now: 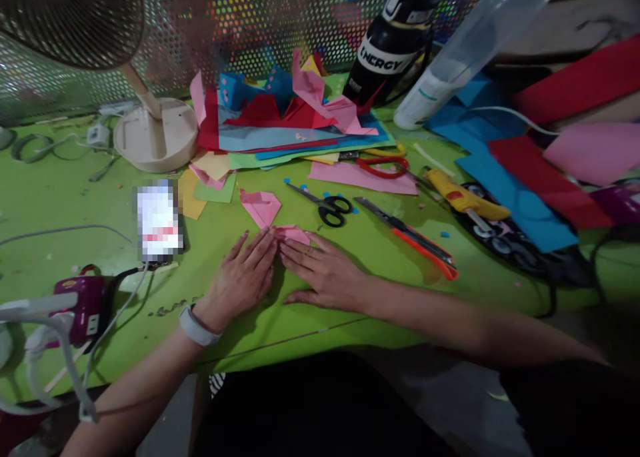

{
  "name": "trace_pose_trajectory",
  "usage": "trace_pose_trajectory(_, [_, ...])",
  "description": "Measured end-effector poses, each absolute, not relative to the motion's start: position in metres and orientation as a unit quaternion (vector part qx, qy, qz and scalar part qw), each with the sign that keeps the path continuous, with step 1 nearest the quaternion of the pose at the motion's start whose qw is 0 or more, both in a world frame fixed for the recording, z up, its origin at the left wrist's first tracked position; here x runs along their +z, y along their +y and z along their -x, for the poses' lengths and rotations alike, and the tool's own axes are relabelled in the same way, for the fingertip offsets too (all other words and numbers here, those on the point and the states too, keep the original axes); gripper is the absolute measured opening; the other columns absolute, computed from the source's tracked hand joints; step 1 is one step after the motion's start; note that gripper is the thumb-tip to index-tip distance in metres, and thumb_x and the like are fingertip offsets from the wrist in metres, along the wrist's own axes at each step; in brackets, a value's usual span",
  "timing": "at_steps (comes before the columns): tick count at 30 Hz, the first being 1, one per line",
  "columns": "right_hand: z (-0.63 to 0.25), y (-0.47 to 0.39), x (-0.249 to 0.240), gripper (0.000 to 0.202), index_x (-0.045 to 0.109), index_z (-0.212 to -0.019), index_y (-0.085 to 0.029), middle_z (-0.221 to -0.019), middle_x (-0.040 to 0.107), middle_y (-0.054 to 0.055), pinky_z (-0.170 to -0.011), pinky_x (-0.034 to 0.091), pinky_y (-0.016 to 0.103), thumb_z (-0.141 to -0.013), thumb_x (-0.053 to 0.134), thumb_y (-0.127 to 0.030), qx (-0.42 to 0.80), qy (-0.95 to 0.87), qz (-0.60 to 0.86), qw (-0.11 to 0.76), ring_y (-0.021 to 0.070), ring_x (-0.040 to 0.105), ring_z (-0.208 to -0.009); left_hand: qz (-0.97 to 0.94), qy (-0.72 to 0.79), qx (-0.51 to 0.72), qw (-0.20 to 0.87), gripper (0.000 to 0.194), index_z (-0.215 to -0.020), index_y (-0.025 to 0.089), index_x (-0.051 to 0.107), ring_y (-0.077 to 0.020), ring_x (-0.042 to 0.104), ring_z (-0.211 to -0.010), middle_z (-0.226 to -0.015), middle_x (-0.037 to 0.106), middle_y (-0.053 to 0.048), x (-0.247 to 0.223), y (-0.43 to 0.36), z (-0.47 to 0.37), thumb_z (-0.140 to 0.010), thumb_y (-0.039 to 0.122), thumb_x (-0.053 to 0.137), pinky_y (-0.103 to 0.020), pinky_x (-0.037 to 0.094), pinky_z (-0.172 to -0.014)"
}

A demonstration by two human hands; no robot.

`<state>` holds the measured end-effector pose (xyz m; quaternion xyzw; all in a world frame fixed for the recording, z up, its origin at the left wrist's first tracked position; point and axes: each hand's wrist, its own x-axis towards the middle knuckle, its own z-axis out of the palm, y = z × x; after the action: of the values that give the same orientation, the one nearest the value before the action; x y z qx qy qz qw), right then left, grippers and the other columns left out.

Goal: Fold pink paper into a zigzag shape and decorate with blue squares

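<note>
My left hand [243, 275], with a pale band on its wrist, lies with its fingers stretched forward, the fingertips on folded pink paper [296, 234]. Beside it my right hand [327, 274] rests flat, fingers extended over the same paper and thumb apart. The fingers cover part of the paper. Just beyond my left fingertips lies a creased pink paper flap [262, 206]; whether it joins the paper under my hands I cannot tell. Small black-handled scissors [331, 210] lie beyond my right hand, and an orange utility knife [417, 240] is to their right.
A phone [159, 220] lies at left, near a purple power adapter [80, 304] and cables. A fan base [173, 137], coloured paper sheets [300, 139], a black bottle [385, 54] and red-handled scissors [385, 167] are farther back. A yellow glue gun [465, 197] lies at right.
</note>
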<state>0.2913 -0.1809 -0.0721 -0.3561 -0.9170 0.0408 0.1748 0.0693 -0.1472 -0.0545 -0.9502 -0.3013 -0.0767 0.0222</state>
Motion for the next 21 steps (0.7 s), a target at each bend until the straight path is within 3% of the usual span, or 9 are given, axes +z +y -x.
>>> trace_pose_trajectory(8, [-0.298, -0.183, -0.073, 0.075, 0.042, -0.142, -0.002, -0.145, 0.045, 0.021, -0.117, 0.026, 0.055, -0.094, 0.041, -0.06, 0.04, -0.92, 0.354, 0.163, 0.029, 0.04, -0.139, 0.955, -0.284, -0.091, 0.012, 0.049, -0.14, 0.004, 0.044, -0.0257, 0.044, -0.136, -0.146, 0.046, -0.017, -0.06, -0.146, -0.069, -0.099, 0.027, 0.035, -0.046, 0.035, -0.113])
trace_pose_trajectory(13, [-0.305, -0.189, -0.07, 0.079, 0.036, -0.146, -0.003, -0.146, 0.042, 0.022, -0.116, 0.021, 0.06, -0.094, 0.037, -0.063, 0.017, -0.916, 0.374, 0.142, 0.0309, 0.038, -0.139, 0.955, -0.286, -0.076, 0.0, 0.05, -0.142, 0.007, 0.043, -0.026, 0.043, -0.137, -0.148, 0.044, -0.016, -0.058, -0.146, -0.069, -0.099, 0.03, 0.036, -0.046, 0.035, -0.113])
trace_pose_trajectory(18, [-0.307, -0.188, -0.069, 0.081, 0.044, -0.14, 0.001, -0.142, 0.046, 0.024, -0.116, 0.025, 0.058, -0.093, 0.038, -0.064, 0.012, -0.919, 0.366, 0.143, 0.032, 0.042, -0.136, 0.957, -0.278, -0.081, 0.025, 0.047, -0.14, 0.008, 0.046, -0.0284, 0.041, -0.138, -0.148, 0.044, -0.016, -0.052, -0.151, -0.072, -0.099, 0.03, 0.038, -0.05, 0.033, -0.114])
trace_pose_trajectory(21, [-0.306, -0.187, -0.069, 0.078, 0.05, -0.135, 0.002, -0.139, 0.05, 0.024, -0.116, 0.025, 0.058, -0.092, 0.041, -0.064, 0.02, -0.92, 0.364, 0.146, 0.0325, 0.044, -0.135, 0.963, -0.25, -0.094, 0.026, 0.047, -0.139, 0.006, 0.045, -0.0264, 0.042, -0.137, -0.146, 0.047, -0.017, -0.051, -0.158, -0.076, -0.098, 0.029, 0.039, -0.047, 0.035, -0.114])
